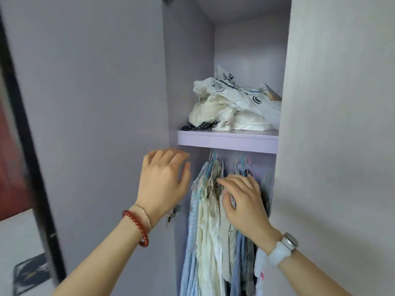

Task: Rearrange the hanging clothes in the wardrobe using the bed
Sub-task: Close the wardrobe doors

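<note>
Several light blue, cream and grey garments (210, 231) hang packed together on hangers (213, 165) under a lilac shelf (227, 141) inside the narrow wardrobe. My right hand (243, 201), with a white watch on the wrist, reaches among the hanger necks, its fingers spread and touching the cream clothes. It grips nothing that I can make out. My left hand (164, 180), with a red bead bracelet on the wrist, hovers open at the wardrobe's left inner edge, just below the shelf's corner. The rail itself is hidden behind the shelf front.
Crumpled white plastic bags and cream fabric (233, 107) lie piled on the shelf, with spare hangers (270, 92) behind them. The open lilac door (96, 103) stands on the left and a closed panel (337, 124) on the right. A hinge (173, 212) shows beside my left wrist.
</note>
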